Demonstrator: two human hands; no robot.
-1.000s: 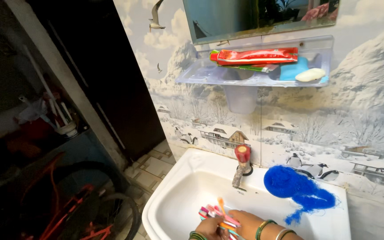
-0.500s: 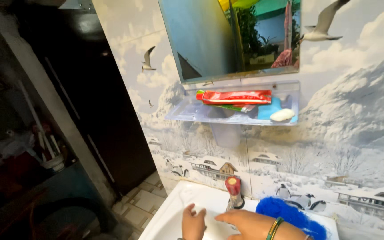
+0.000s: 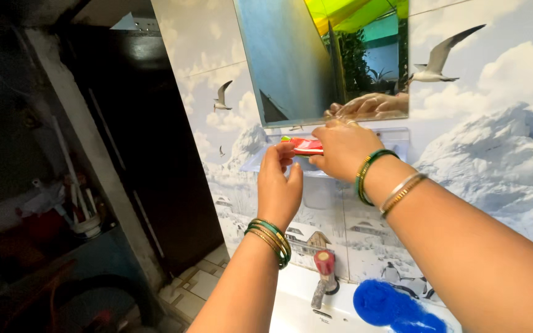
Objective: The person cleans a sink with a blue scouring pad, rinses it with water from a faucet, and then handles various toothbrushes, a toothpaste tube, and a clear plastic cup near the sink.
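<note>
Both hands are now raised from the basin level, where they were half a second ago, to the clear wall shelf [image 3: 396, 139] below the mirror [image 3: 316, 55]. The work has therefore shifted from the white sink [image 3: 291, 308] to the shelf contents.

The left hand [image 3: 279, 185] is held upright with fingers nearly closed; its fingertips pinch the near end of a red tube [image 3: 306, 145] lying flat on the shelf. The right hand [image 3: 343, 148] is curled over the far part of the same tube, directly beside the left hand; whether its fingers fully grip the tube cannot be told, as the palm hides them. Green and gold bangles are worn on both wrists.

The tube is a long, flattened red package with a small green patch at the end nearest the left fingertips. Its print is too blurred to describe.

Below both hands, a tap with a red knob [image 3: 324, 262] stands at the sink rim. A blue scrubber [image 3: 390, 303] lies below the right forearm, just beside the tap.
</note>
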